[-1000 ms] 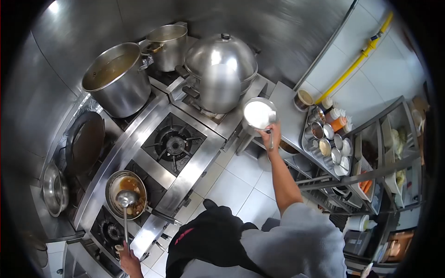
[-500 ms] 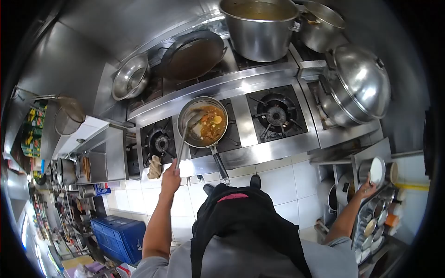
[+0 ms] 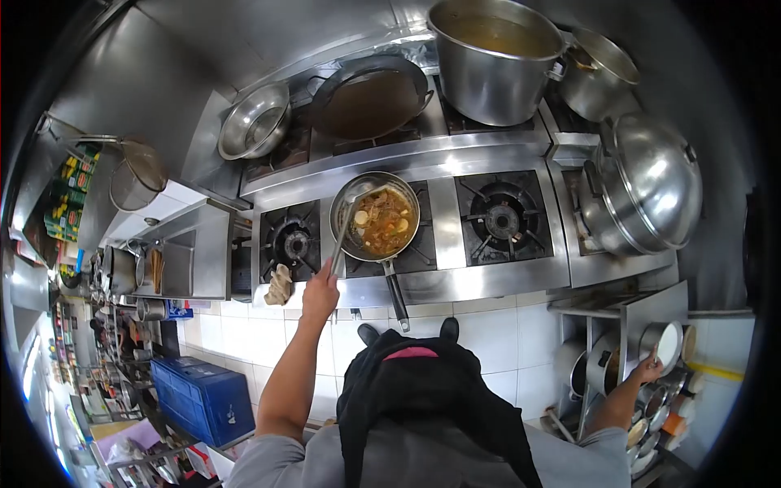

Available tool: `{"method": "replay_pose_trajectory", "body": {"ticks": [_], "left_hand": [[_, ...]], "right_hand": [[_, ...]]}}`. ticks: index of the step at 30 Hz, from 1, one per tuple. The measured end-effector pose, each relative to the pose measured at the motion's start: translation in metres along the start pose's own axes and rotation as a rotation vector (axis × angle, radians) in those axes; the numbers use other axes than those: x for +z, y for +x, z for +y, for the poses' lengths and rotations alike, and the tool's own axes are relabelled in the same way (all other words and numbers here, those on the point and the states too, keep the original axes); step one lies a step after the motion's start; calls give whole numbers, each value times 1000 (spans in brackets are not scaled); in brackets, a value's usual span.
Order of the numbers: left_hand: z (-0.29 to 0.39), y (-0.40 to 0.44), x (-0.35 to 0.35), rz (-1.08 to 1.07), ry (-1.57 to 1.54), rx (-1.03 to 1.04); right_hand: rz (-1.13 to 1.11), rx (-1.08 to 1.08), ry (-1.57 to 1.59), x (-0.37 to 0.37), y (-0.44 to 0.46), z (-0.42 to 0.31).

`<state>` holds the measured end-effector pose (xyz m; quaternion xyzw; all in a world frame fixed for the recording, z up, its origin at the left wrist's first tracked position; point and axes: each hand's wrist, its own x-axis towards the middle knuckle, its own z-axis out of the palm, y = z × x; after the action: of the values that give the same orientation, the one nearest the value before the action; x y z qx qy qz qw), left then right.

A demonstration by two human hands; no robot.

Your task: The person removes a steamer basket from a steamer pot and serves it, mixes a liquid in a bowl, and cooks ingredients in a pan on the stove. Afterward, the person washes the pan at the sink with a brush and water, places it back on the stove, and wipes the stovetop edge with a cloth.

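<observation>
My left hand (image 3: 320,294) is closed around the long metal handle of a ladle (image 3: 338,244). The ladle's head lies inside a frying pan (image 3: 333,213) and is partly hidden in the food. Brown sauce with noodle-like strands, orange bits and pale round slices (image 3: 382,224) fills the pan. Its black handle (image 3: 398,299) points toward me, with no hand on it. Far to the right, my right hand (image 3: 648,370) is at the rim of a metal pot with white contents (image 3: 669,346). Those fingers look closed, but what they hold is too small to make out.
Beside the pan are a bare burner (image 3: 502,215) and a crumpled cloth (image 3: 278,285) on the stove's front edge. Behind stand a dark wok (image 3: 370,102), a steel bowl (image 3: 256,122) and a tall stockpot (image 3: 496,77). A domed steamer (image 3: 651,183) is at right, a blue crate (image 3: 202,398) at lower left.
The ladle's head has moved toward the far side of the pan, and the food has spread leftward. My right hand stays by the white-filled pot. The whole view has shifted slightly.
</observation>
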<state>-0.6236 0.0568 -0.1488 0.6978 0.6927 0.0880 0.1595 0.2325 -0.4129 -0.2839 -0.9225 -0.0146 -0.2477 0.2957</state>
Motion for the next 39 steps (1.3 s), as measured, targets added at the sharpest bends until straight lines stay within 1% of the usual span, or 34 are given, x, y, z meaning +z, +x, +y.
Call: {"method": "replay_pose_trajectory", "body": {"ticks": [1,2,3,4,5,6,7,8,10,11,12,13,14,15,16,17,18,19,20,22,23,25,27,28,29,30,32,33,34,36,38,39], "left_hand": [[2,0,2,6,-12,-7],[6,0,0,-61,-5,-8],[9,-1,-4,-130,5,-5],[9,-5,-13,-130,1,-2],[5,-12,-26,-157,136,65],[-3,-18,-37,-184,272,135],[-16,-20,-48,-154,282,170],[-17,-20,-67,-178,433,166],[-43,-17,-85,-69,500,230],[-53,-17,-96,-64,496,240],[-60,-17,-109,-52,409,236],[-66,-20,-118,-44,322,232],[-69,-25,-127,-45,318,243],[-73,-31,-135,-79,263,196],[-78,-37,-139,-112,209,148],[-84,-41,-133,-159,190,99],[-86,-44,-126,-174,172,76],[-96,-42,-109,-115,113,149],[-106,-36,-87,-56,53,219],[-108,-19,-36,-3,-171,195],[-99,-12,-19,-30,-211,179],[-84,-13,-11,-45,-265,162],[-69,-24,-28,-218,-137,95],[-74,-31,-34,-204,-153,94],[-89,-42,-41,-211,-136,140],[-104,-49,-45,-222,-114,189],[-133,-49,-47,-170,-140,216],[-139,-45,-46,-147,-156,208],[-138,-39,-38,-153,-153,208],[-124,-20,-21,-34,-150,168],[-106,-1,7,-42,-187,127],[-94,-3,10,-40,-188,124]], "right_hand": [[-42,33,-47,-5,-2,-9],[-85,63,-95,-13,-6,-23],[-70,52,-55,-6,-4,-9],[-45,12,26,5,1,14],[-25,-41,128,15,6,37],[-7,-120,275,6,-2,20],[64,-13,-59,-7,-20,8],[245,-112,-78,-5,-36,23],[212,-5,-86,-21,-94,-5],[131,-70,11,-10,-135,-11],[-143,66,220,12,-179,-12],[-403,-356,353,46,-229,7],[-931,143,549,-7,-292,-101],[-1172,362,797,-31,-360,-164],[-1455,378,730,-21,-416,-192],[-1674,346,610,-40,-460,-253],[-1850,335,495,-43,-505,-292],[-2019,389,445,-55,-539,-332],[-2158,384,396,-69,-565,-369],[-2282,554,349,-87,-601,-413],[-2277,547,349,-90,-608,-415],[-2176,179,248,-87,-619,-422],[-2126,118,257,-95,-608,-421],[-2084,78,267,-97,-599,-422],[-2056,40,249,-111,-586,-427],[-2050,37,252,-110,-580,-428],[-2070,-18,219,-111,-566,-419],[-2085,-15,251,-106,-565,-415],[-2080,-9,233,-100,-565,-411],[-2132,39,190,-100,-562,-413],[-2134,56,184,-99,-561,-416],[-2134,70,177,-99,-560,-416]]}}
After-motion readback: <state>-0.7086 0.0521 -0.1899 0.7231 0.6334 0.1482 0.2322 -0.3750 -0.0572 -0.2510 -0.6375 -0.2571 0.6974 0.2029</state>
